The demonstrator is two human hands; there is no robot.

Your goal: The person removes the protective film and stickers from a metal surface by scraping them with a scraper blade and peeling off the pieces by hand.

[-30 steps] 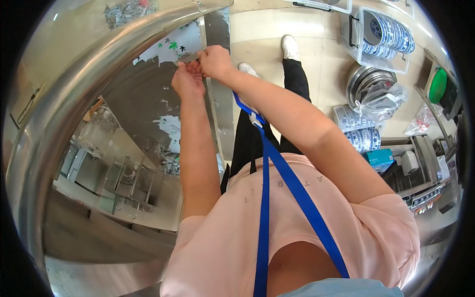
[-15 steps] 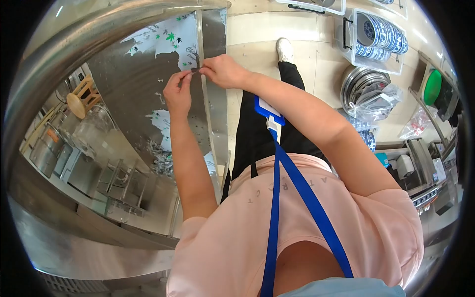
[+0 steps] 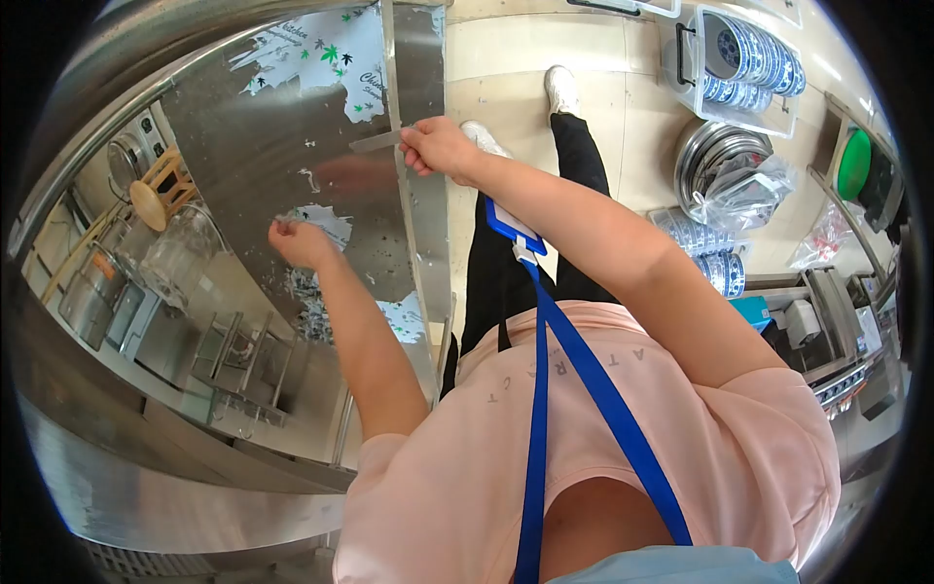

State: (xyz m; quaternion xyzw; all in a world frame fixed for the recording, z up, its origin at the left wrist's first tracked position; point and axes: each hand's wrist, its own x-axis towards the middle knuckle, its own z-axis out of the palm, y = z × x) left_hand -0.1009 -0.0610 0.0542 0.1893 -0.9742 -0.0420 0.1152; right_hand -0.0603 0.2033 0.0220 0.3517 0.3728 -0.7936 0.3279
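My right hand (image 3: pixel 438 148) is closed around one end of a thin flat blade (image 3: pixel 372 144), which points left over the metal panel (image 3: pixel 263 146). My left hand (image 3: pixel 300 243) is closed with the fingertips pinched together, beside a torn patch of patterned film (image 3: pixel 326 224) on the panel; what it pinches, if anything, is too small to make out. Higher up, a larger white film piece (image 3: pixel 326 58) with green and black leaves clings to the metal with ragged edges. A heap of grey scraps (image 3: pixel 311 310) lies near my left forearm.
A wooden stool (image 3: pixel 156 192) and a metal rack (image 3: pixel 243 365) stand left of the panel. On the floor to the right are a clear bin (image 3: pixel 686 73) of blue-and-white bowls, stacked metal pans (image 3: pixel 696 165) and a plastic bag (image 3: pixel 744 190). A blue lanyard (image 3: pixel 613 409) hangs from my neck.
My hands have parted. The left has moved down and left from the panel's edge towards the lower film patch; the right has shifted slightly right, and its blade now shows clearly.
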